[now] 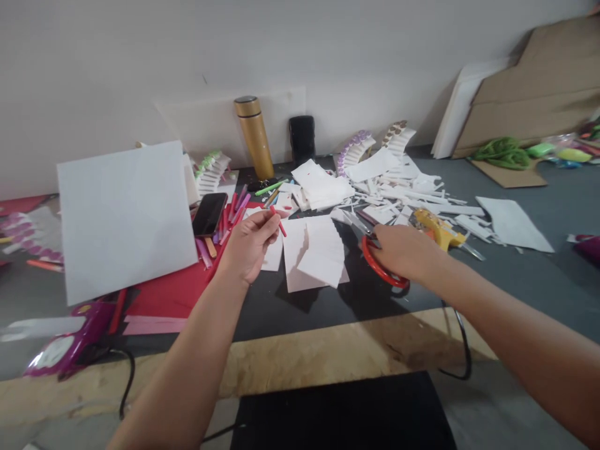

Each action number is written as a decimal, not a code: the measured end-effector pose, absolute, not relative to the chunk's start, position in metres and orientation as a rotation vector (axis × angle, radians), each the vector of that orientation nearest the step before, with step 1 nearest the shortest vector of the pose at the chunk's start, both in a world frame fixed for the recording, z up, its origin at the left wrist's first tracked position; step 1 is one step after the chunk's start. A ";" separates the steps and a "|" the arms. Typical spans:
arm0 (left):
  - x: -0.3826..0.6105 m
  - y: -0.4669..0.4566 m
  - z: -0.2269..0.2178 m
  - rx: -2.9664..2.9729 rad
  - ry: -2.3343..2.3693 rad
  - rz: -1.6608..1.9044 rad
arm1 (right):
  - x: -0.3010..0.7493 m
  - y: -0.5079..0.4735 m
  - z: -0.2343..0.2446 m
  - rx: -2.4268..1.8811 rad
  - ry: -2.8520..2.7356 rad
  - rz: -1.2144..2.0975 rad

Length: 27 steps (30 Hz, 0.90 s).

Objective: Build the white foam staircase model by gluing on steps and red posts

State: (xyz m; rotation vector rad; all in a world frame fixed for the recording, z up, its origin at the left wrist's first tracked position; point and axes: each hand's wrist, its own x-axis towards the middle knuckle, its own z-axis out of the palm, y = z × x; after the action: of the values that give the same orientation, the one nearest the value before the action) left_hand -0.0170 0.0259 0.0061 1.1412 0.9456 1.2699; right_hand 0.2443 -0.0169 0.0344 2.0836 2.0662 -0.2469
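Observation:
My left hand [250,245] is raised above the dark work surface and pinches a short red stick [278,221] between thumb and fingertips. Just right of it lie white cut card pieces with stepped edges [315,251]. My right hand [403,252] is closed around the red handles of a pair of scissors [380,265], whose metal blades [356,223] point away toward the paper scraps. A yellow glue gun [438,229] lies just beyond my right hand.
A large white sheet [124,219] stands tilted at the left over red paper [171,294]. A phone [209,214], coloured sticks [234,209], a gold flask [254,137] and several white scraps [403,187] lie behind. A purple glue gun [70,340] sits near left; cardboard [529,87] leans at the right.

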 end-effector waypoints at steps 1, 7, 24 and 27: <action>-0.020 0.020 0.008 1.205 0.998 1.265 | 0.242 -0.018 0.031 2.092 2.057 -0.229; -0.036 -0.027 -0.001 1.646 1.260 1.092 | 0.234 -0.027 0.023 2.028 2.133 -0.128; -0.012 -0.060 -0.030 1.862 1.103 1.037 | 0.237 -0.054 0.019 1.536 3.015 0.244; -0.009 -0.057 -0.034 1.892 1.083 1.031 | 0.231 -0.054 0.011 1.439 3.112 0.223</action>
State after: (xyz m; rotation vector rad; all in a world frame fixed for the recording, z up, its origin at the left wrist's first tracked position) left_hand -0.0089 -0.0569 -0.0340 1.8918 1.0834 1.0313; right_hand 0.2310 -0.0541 0.0105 1.4386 3.1124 0.2231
